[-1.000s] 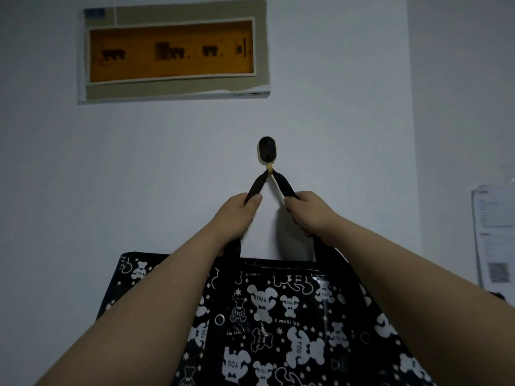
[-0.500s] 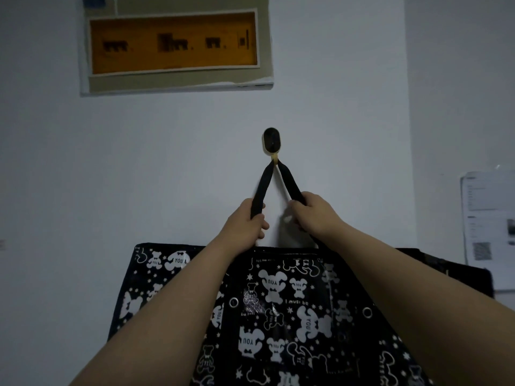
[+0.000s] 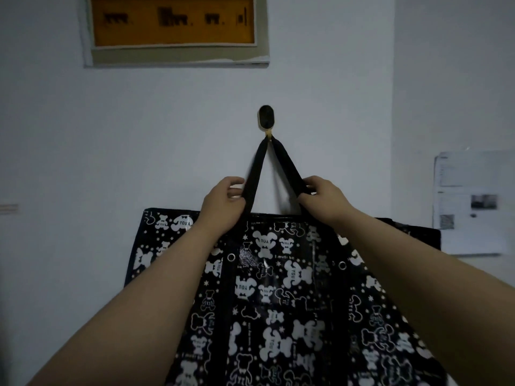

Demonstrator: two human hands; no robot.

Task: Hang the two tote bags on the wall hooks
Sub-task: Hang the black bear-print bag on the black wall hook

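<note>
Both hands have slid lower down the straps since a second ago, and the left one has loosened. Filling the lower centre and right of the frame, the black tote bag with white bear prints hangs flat against the white wall, its top edge just under the hands. An orange panel in a pale frame sits at the upper left of centre, and a sheet of printed paper is stuck at the right edge. The left hand is half open, fingers curled loosely beside the left strap. The right hand pinches the right strap. Both straps meet at the small black oval hook, above centre.
</note>
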